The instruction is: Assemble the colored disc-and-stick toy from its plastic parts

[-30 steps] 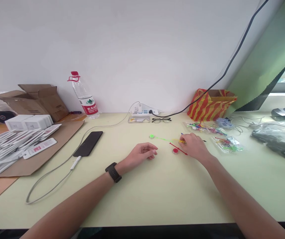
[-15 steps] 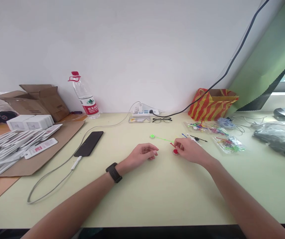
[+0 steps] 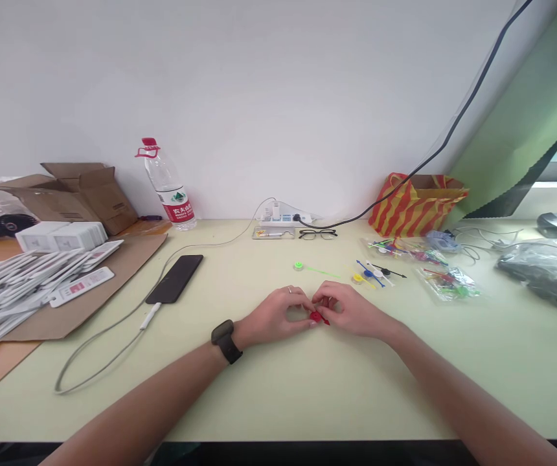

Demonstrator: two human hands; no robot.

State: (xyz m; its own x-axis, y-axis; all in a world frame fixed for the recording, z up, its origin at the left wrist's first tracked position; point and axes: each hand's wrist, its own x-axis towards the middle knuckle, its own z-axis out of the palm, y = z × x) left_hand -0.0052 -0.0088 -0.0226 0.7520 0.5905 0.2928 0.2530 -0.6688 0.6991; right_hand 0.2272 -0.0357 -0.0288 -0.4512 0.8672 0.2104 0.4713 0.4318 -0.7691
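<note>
A small red spinner, a round base [image 3: 315, 316] with a red arrow [image 3: 325, 320], is held low over the table between both hands. My left hand [image 3: 281, 315], wearing a black watch and a ring, pinches the base between thumb and fingers. From the other side, the curled fingers of my right hand [image 3: 351, 310] close on the spinner; its fingertips partly cover the arrow. Beyond the hands lies a green spinner [image 3: 298, 266] with a long thin pointer. A yellow spinner [image 3: 357, 278], a blue spinner [image 3: 368, 274] and a black arrow [image 3: 391, 271] lie grouped behind my right hand.
Bags of coloured pieces [image 3: 448, 283] lie to the right, before a striped bag [image 3: 412, 206]. Glasses [image 3: 318, 234] and a power strip [image 3: 285, 217] are by the wall. Leftward are a phone [image 3: 175, 279], its cable, a bottle [image 3: 174, 194] and white tags [image 3: 30, 285] on cardboard.
My right hand has brought the red spinner left and nearer to me. My left hand has moved right and now grips its base. The yellow and blue spinners have come into sight.
</note>
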